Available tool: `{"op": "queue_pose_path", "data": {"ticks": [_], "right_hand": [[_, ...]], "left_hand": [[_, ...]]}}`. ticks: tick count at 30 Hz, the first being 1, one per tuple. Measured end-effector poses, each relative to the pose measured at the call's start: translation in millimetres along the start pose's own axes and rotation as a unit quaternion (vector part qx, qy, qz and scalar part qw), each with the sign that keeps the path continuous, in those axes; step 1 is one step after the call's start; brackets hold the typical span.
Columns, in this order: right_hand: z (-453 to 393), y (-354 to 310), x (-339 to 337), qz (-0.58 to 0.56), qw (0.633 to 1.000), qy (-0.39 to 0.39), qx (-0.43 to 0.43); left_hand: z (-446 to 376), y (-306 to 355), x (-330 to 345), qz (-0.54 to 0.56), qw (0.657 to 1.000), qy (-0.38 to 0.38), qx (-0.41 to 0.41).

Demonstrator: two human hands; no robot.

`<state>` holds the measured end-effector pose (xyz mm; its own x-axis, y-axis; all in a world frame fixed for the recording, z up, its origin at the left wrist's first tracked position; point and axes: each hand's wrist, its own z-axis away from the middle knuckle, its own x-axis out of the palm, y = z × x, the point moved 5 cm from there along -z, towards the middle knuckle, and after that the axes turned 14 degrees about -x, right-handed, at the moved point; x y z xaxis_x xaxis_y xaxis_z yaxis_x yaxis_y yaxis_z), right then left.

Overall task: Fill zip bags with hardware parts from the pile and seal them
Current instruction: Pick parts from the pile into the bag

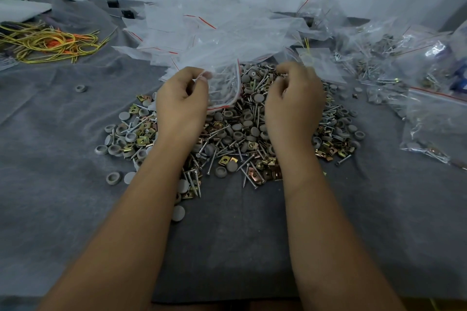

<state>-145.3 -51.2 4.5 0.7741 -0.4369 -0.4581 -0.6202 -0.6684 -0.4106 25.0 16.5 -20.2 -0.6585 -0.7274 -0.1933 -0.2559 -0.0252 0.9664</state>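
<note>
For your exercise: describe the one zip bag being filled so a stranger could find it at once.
Start at the hardware pile on the grey cloth. At its far-left edge, the left hand pinches a zip bag. Unlike the flat empty bags behind, it hangs open, its red-lined mouth curving.

grey caps (258, 97), perhaps brass-yellow clips (143, 140), red-striped bag (223, 88)
</note>
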Motion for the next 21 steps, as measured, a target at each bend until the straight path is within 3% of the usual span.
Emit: {"op": "queue_pose_path", "data": {"ticks": [4, 11, 15, 21], "right_hand": [[-1, 24, 4, 0.085, 0.991, -0.082, 0.067], [9, 28, 21, 0.115, 0.971, -0.204, 0.055], [8, 29, 24, 0.104, 0.972, -0.207, 0.050], [5, 33, 20, 0.053, 0.984, -0.144, 0.096]], "left_hand": [[1, 1, 0, 0.010, 1.000, -0.002, -0.012], [4, 3, 1, 0.020, 0.999, -0.015, -0.023], [5, 3, 2, 0.021, 0.999, -0.021, -0.027], [5, 3, 3, 0.016, 0.999, -0.025, -0.022]]}}
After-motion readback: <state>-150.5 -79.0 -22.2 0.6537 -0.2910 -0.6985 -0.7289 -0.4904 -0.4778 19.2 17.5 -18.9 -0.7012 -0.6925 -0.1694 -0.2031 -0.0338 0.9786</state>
